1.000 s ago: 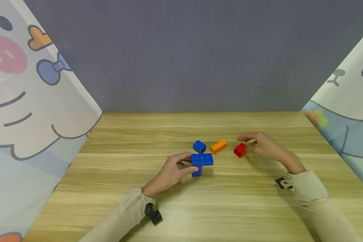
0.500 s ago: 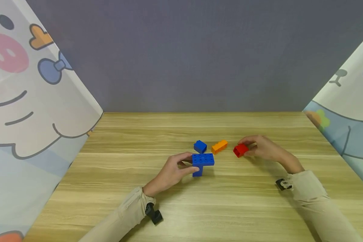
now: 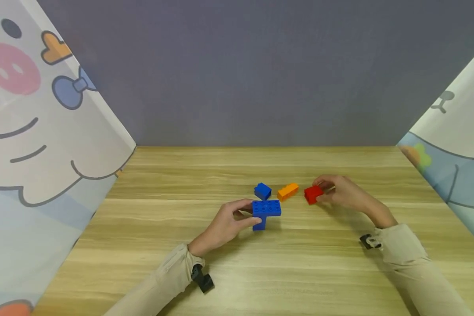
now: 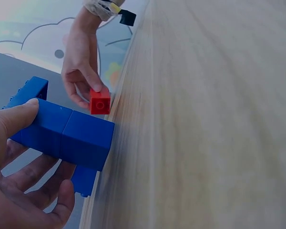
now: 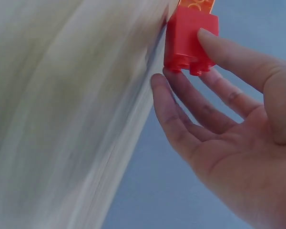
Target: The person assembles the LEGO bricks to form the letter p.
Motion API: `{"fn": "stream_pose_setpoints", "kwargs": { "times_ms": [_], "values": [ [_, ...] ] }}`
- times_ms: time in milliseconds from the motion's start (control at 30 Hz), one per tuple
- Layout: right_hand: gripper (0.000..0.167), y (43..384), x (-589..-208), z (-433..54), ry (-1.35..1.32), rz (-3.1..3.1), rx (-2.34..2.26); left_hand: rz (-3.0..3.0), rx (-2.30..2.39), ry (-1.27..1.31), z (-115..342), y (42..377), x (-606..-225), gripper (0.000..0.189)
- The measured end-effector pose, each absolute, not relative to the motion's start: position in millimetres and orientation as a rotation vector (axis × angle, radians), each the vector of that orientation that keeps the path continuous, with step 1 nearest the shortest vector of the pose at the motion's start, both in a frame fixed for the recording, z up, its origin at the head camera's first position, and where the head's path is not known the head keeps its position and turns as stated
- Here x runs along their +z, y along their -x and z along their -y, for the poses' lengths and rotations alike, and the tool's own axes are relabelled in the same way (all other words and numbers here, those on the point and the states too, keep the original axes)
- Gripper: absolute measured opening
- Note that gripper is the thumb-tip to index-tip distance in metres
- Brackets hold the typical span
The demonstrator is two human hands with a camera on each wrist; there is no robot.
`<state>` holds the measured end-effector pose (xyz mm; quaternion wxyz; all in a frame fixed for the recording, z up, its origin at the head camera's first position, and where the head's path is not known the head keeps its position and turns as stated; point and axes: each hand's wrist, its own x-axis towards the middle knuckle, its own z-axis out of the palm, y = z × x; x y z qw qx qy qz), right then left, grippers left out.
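In the head view my left hand grips a blue brick assembly, thumb in front and fingers behind. A long studded brick tops it, overhanging to the right of a narrower stem. The left wrist view shows stacked blocks forming that stem. My right hand pinches a small red brick low over the table. Seen from the right wrist, the red brick has its studs toward the palm and the thumb on one side. An orange brick lies just left of it.
A loose blue brick lies behind the held assembly, left of the orange one. The wooden table meets a grey wall at the back. Printed cartoon panels stand at both sides.
My right hand has closed its thumb and fingers on the red brick and turned it slightly. The left hand keeps its grip on the blue assembly, nearly still.
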<state>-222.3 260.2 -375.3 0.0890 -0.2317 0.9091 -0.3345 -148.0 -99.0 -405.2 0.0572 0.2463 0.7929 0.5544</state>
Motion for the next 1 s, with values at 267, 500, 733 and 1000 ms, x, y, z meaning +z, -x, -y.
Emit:
{"fn": "stream_pose_setpoints", "kwargs": {
  "times_ms": [267, 500, 733, 1000],
  "values": [
    [0.042, 217, -368, -252, 0.671, -2.690, -1.081, -2.400, 1.683, -0.753, 98, 149, -402, 0.036],
    [0.046, 211, -363, -243, 0.688, -2.776, -1.054, -2.391, 1.684, -0.762, 97, 149, -401, 0.038],
    [0.039, 201, -355, -234, 0.761, -2.844, -1.047, -2.375, 1.701, -0.774, 98, 148, -403, 0.038],
    [0.038, 187, -341, -220, 0.824, -2.897, -1.102, -2.356, 1.721, -0.757, 97, 148, -404, 0.038]
  ]
}}
